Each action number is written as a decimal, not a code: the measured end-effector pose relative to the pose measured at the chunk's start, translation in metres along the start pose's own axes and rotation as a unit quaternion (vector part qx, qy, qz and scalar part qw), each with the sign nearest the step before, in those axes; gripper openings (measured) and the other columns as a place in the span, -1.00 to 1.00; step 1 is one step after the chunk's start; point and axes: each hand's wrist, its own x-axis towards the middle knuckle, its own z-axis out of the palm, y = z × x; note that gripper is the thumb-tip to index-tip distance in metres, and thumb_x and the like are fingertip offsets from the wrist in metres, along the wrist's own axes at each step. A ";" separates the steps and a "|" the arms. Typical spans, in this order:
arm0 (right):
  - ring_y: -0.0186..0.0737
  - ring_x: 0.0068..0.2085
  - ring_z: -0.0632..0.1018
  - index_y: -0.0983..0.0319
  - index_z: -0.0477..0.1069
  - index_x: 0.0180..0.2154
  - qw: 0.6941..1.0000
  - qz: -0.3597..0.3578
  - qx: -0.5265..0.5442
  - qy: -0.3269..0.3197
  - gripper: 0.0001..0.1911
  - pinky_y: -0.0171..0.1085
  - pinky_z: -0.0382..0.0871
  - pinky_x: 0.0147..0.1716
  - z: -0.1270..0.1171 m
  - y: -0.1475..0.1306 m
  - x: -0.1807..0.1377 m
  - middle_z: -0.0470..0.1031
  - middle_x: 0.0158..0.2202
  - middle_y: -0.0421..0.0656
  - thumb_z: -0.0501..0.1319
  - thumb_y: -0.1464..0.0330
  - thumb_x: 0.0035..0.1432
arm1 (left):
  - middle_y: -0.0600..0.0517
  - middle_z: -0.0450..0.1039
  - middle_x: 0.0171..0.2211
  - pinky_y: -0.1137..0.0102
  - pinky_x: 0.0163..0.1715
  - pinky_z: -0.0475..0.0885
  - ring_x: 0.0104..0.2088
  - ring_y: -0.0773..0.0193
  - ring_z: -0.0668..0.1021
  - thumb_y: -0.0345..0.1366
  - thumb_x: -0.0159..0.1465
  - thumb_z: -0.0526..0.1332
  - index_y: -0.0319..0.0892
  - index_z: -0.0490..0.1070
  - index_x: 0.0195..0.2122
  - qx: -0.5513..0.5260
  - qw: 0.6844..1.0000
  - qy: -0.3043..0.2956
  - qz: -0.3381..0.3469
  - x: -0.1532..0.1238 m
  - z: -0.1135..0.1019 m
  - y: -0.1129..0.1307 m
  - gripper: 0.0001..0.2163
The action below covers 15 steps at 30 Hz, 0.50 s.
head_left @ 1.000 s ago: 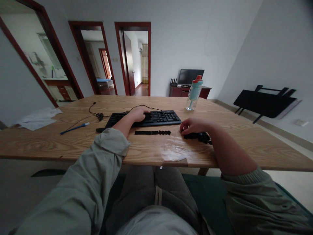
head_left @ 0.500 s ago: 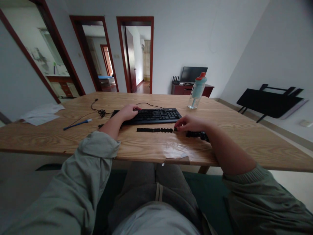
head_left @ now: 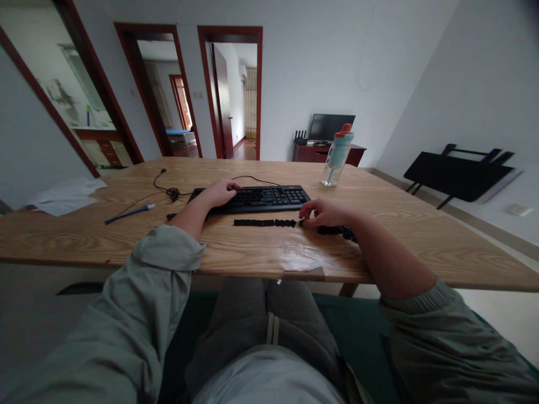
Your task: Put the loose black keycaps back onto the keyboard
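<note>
A black keyboard (head_left: 269, 197) lies on the wooden table in front of me. My left hand (head_left: 221, 193) rests over its left part, fingers stretched loosely across the far side. In front of the keyboard runs a row of small black keycaps (head_left: 255, 223), with the right-hand ones turned askew. At the row's right end, my right hand (head_left: 318, 213) has its thumb and fingers pinched on a small black keycap (head_left: 301, 223), partly covered by the fingertips. More black keycaps (head_left: 330, 230) lie in a heap under my right wrist, which hides some of them.
A clear bottle with a red lid (head_left: 337, 157) stands behind my right hand. To the left lie a blue brush-like tool (head_left: 130, 214), a coiled cable (head_left: 172, 194) and white paper (head_left: 63, 196). Tape (head_left: 303, 274) covers part of the table's front edge.
The view has shifted slightly. My right fingers have moved a little over the keycap at the row's end; my left hand stays on the keyboard.
</note>
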 end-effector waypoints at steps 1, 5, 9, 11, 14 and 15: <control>-0.24 -0.37 0.51 0.16 0.58 -0.18 1.000 -0.003 -0.006 -0.001 -0.73 -0.32 0.34 -0.40 0.000 -0.001 0.000 0.59 -0.32 -0.18 0.34 0.28 0.01 | 0.02 0.62 -0.09 0.44 -0.02 0.45 -0.10 0.23 0.60 -0.34 0.20 0.15 -0.12 0.58 -0.02 0.001 1.000 -0.001 0.001 0.000 0.000 0.000 -0.65; -0.23 -0.37 0.52 0.14 0.60 -0.22 1.000 -0.016 -0.026 -0.003 -0.79 -0.31 0.33 -0.41 0.003 -0.006 0.001 0.61 -0.29 -0.19 0.33 0.28 0.04 | 0.01 0.62 -0.09 0.42 0.00 0.45 -0.10 0.22 0.60 -0.34 0.22 0.14 -0.13 0.58 -0.04 0.010 1.000 -0.004 0.010 0.000 0.000 0.000 -0.66; -0.22 -0.39 0.52 0.15 0.61 -0.21 0.999 0.000 -0.043 0.030 -0.77 -0.29 0.34 -0.40 0.005 -0.007 0.003 0.62 -0.29 -0.17 0.32 0.26 0.08 | -0.01 0.61 -0.08 0.42 0.00 0.45 -0.10 0.21 0.60 -0.35 0.21 0.14 -0.16 0.58 -0.03 0.013 1.000 -0.006 0.009 -0.001 -0.001 0.000 -0.66; -0.20 -0.39 0.53 0.15 0.63 -0.18 0.997 0.002 -0.060 0.049 -0.76 -0.27 0.36 -0.37 0.005 -0.008 0.003 0.63 -0.31 -0.16 0.30 0.26 0.10 | -0.01 0.62 -0.09 0.42 0.01 0.45 -0.09 0.21 0.60 -0.35 0.20 0.15 -0.15 0.58 -0.04 0.013 1.000 -0.004 0.010 -0.001 -0.001 -0.001 -0.66; -0.17 -0.36 0.55 0.13 0.64 -0.15 0.995 -0.013 -0.083 0.059 -0.74 -0.26 0.39 -0.29 0.006 -0.011 0.004 0.64 -0.32 -0.14 0.29 0.28 0.12 | 0.01 0.62 -0.10 0.42 0.00 0.46 -0.09 0.20 0.60 -0.35 0.19 0.15 -0.13 0.59 -0.06 0.011 1.000 -0.002 0.004 0.000 -0.001 -0.003 -0.67; -0.16 -0.36 0.55 0.13 0.65 -0.14 0.994 -0.018 -0.089 0.060 -0.74 -0.26 0.40 -0.27 0.007 -0.012 0.005 0.65 -0.32 -0.13 0.29 0.28 0.12 | 0.01 0.62 -0.11 0.42 -0.01 0.46 -0.10 0.20 0.61 -0.34 0.19 0.16 -0.12 0.60 -0.06 0.010 1.000 -0.002 0.002 0.000 -0.001 -0.003 -0.67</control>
